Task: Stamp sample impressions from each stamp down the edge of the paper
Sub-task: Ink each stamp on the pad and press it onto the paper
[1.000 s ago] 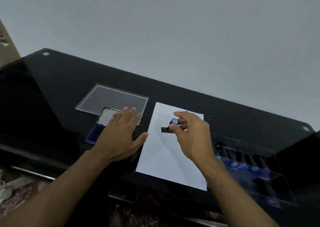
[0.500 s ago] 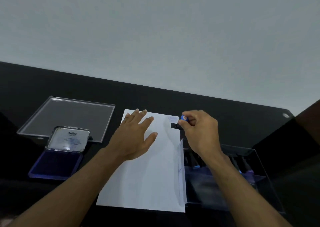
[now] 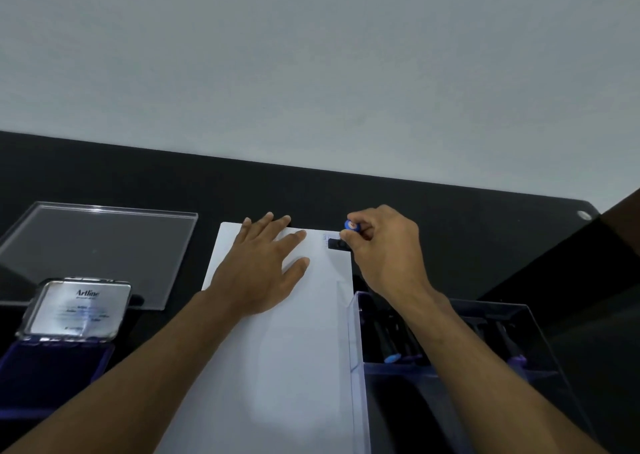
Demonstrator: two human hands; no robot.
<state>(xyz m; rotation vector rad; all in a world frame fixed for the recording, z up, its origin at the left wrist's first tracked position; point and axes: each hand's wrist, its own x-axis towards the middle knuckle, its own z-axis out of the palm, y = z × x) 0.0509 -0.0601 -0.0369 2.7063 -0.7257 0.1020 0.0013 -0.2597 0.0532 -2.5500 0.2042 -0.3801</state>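
White paper [image 3: 291, 349] lay lengthwise on the black worktop [image 3: 467, 245], far end near the wall. Left hand [image 3: 258, 270] rested flat on the sheet's upper left part, fingers straight and spread, grasping nothing. Right hand [image 3: 384, 256] pinched a small stamp [image 3: 341, 240] between thumb and curled fingers; black base sat on the paper at its far right corner, blue knob on top with a red mark too small to read. Faint blue impression [image 3: 327, 237] was on the paper just left of the stamp base, text not legible. Clear stamp box [image 3: 356, 332] stood just beside the paper's right edge, its left wall overlapping that edge in view; dark handles with blue and purple tips inside, count unclear. Open ink pad [image 3: 55, 374] sat at lower left, dark blue pad toward the camera, metal lid [image 3: 78, 310] raised behind it with "Artline" printed at the top; smaller lines under it were blurred. Clear acrylic lid [image 3: 100, 245] lay flat behind the ink pad, left of the paper and apart from it.
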